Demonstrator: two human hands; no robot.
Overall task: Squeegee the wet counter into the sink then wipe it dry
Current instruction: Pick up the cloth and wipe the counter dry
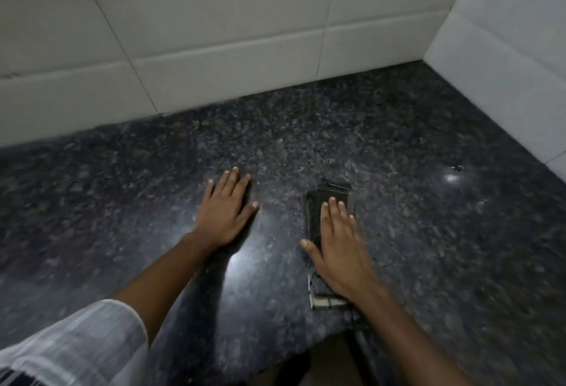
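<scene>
The right hand point(338, 244) lies flat with straight fingers pressing on a dark folded cloth point(329, 201), whose checked pale edge shows near the wrist. The left hand point(225, 211) rests palm down, fingers spread, on the bare surface point(428, 232) just beside it, holding nothing. The speckled dark stone surface shines with light glare between the forearms. White wall tiles point(214, 33) rise behind and at the right corner. A white sleeve point(76, 342) covers the left upper arm.

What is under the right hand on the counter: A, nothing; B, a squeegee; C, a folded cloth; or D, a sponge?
C: the right hand lies flat, fingers straight, on a dark folded cloth with a checked edge, on the granite counter.
</scene>
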